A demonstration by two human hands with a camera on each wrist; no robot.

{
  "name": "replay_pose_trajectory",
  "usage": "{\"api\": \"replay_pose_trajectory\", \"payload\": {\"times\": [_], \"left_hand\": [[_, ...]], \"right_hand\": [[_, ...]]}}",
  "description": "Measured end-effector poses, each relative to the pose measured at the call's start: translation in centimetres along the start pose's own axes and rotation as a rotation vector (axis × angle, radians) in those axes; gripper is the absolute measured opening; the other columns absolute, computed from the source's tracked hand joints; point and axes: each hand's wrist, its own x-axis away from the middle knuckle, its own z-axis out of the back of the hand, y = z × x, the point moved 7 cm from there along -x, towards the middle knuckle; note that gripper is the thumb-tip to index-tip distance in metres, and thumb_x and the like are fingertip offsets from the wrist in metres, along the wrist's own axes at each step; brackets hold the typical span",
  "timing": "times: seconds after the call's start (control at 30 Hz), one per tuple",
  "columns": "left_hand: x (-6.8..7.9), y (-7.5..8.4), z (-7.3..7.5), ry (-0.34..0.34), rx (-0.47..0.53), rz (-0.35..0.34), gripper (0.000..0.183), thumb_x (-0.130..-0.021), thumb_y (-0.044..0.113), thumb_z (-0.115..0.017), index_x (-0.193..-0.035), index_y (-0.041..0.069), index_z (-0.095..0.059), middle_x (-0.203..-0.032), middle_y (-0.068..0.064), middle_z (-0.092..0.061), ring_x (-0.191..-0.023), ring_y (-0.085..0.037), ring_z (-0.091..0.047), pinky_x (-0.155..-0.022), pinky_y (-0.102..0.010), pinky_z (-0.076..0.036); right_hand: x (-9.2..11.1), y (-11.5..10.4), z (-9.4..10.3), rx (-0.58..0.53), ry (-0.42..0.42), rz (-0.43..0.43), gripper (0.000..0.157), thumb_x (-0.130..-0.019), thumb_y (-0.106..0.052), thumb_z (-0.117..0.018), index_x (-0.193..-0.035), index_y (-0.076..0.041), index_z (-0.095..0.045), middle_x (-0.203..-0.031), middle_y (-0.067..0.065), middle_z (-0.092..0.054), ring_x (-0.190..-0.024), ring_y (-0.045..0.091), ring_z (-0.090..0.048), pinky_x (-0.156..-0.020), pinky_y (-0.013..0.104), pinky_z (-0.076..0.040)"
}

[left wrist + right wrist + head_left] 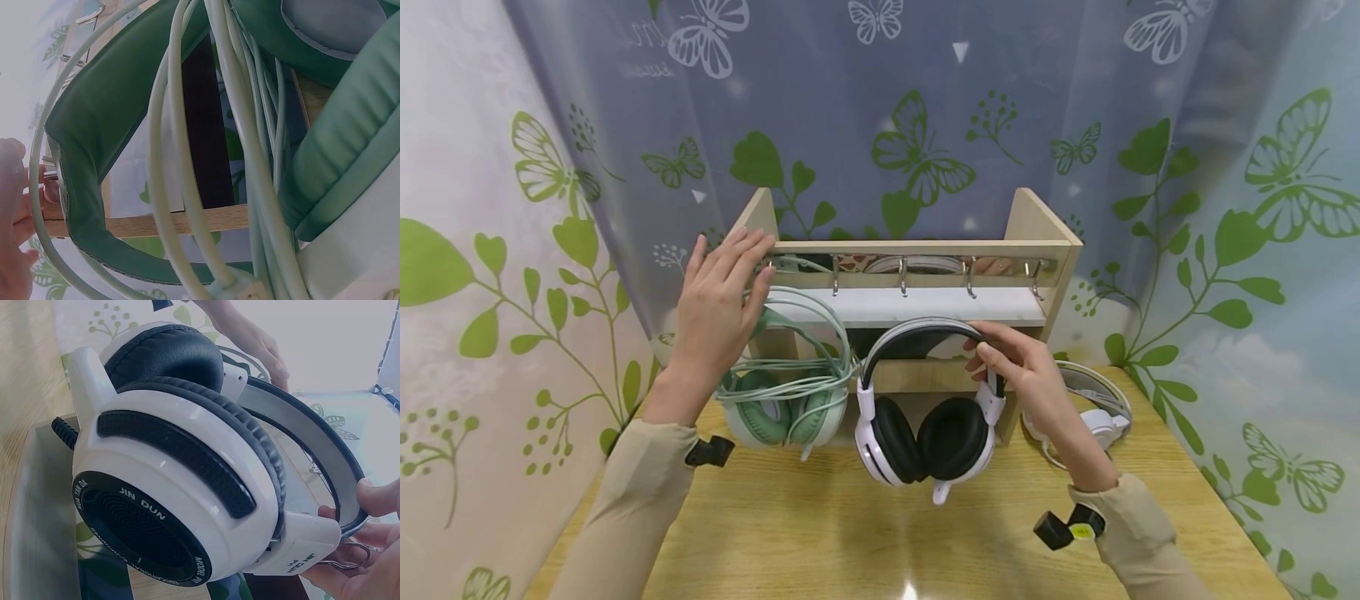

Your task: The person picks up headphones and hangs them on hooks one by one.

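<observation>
My right hand (1030,375) pinches the headband of a white headset with black ear pads (953,437), thumb in front and fingers behind. The headset is upright in front of the shelf, ear cups low, a short white microphone boom pointing down. In the right wrist view, a metal hook loop shows beside the fingers gripping the band. At the shelf's upper left corner, my left hand (718,304) lies with fingers extended. Below it hangs a mint green headset (763,417), its cable looped around it; the green headband (125,69) fills much of the left wrist view.
A wooden shelf (925,247) stands at the back of the wooden table (850,533), with a row of metal hooks (903,277) along its front. Another white headset (1101,425) lies right of the shelf. Patterned curtains (925,150) enclose the back and sides.
</observation>
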Motion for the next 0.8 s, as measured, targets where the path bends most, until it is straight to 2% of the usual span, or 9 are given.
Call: {"api": "replay_pose_trajectory", "payload": {"times": [0.2,0.8], "left_hand": [[0.03,0.09,0.04,0.0,0.003,-0.002,0.04,-0.104,0.021,-0.06,-0.141,0.005,-0.061,-0.143,-0.014,-0.059,-0.139,-0.032,-0.048,-0.127,-0.047,-0.013],[0.1,-0.01,0.0,0.004,0.01,-0.007,0.04,-0.103,0.021,-0.06,-0.141,0.005,-0.061,-0.143,-0.014,-0.059,-0.139,-0.032,-0.048,-0.127,-0.047,-0.013]], "right_hand": [[-0.13,-0.24,0.02,0.013,0.009,0.001,0.038,-0.107,-0.013,-0.052,-0.141,0.005,-0.055,-0.102,-0.012,-0.069,-0.087,0.015,-0.069,-0.078,0.03,-0.061],[-0.91,-0.96,-0.05,-0.002,0.027,0.017,0.038,-0.107,-0.012,-0.052,-0.14,0.004,-0.056,-0.101,-0.01,-0.068,-0.082,0.016,-0.068,-0.075,0.027,-0.059]]}}
